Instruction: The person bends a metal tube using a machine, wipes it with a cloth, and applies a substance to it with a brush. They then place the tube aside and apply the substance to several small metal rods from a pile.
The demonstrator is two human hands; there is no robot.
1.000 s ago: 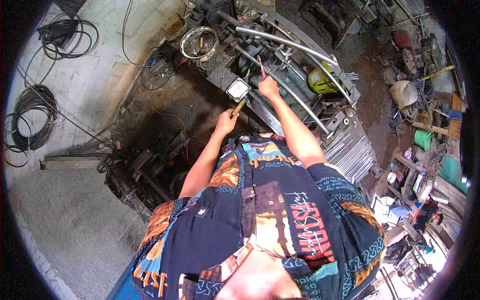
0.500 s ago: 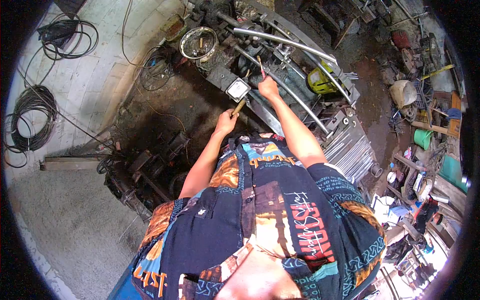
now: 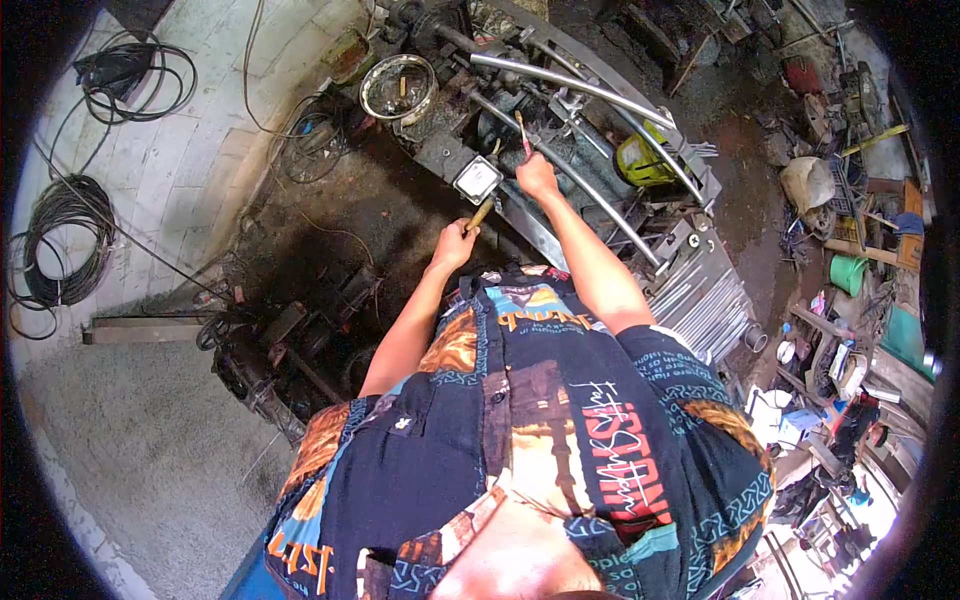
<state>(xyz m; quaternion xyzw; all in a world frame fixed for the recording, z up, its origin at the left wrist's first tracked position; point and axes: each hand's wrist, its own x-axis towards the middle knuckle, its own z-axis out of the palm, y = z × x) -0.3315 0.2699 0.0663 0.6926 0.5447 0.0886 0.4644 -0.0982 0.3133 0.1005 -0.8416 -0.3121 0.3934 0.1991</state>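
Observation:
My left hand [image 3: 456,247] is closed round a tan, wooden-looking handle [image 3: 481,214] at the near edge of a greasy metal machine [image 3: 447,157]. Just past the handle's far end sits a square, dark-framed piece with a pale face [image 3: 478,179]. In my right hand [image 3: 538,176] is a slim brush [image 3: 525,137] with a reddish handle, its tip pointing away from me over the machine. Beside that hand a long metal rod [image 3: 590,190] runs diagonally across the machine.
A round metal basin [image 3: 398,87] rests at the machine's far left. Another shiny pipe [image 3: 570,82] and a yellow-green container [image 3: 645,160] lie beyond my right hand. Bundled metal rods [image 3: 705,315] are at right. Coiled cables [image 3: 68,240] lie on the left, scattered tools and scrap at far right.

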